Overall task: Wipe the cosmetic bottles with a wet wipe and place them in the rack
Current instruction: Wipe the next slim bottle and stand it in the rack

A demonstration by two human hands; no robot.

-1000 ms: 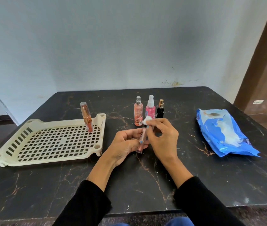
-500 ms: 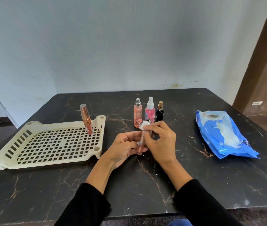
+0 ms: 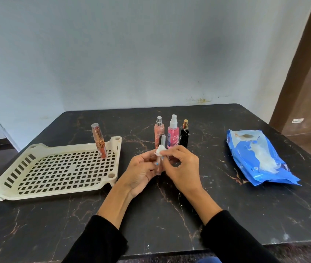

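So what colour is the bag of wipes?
Blue, with white patches; the wipes pack shows in the head view.

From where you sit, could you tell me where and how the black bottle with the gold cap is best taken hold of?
Grip the black bottle around its dark body, below the gold cap, coming from its right side. It stands upright at the right end of the row, close beside the pink spray bottle, so only its right side is open.

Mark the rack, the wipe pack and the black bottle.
rack [image 3: 8, 184]: head view, on its bare left rim.
wipe pack [image 3: 249, 149]: head view, on the blue wrapper's upper part.
black bottle [image 3: 184, 137]: head view, on its dark body below the gold cap.
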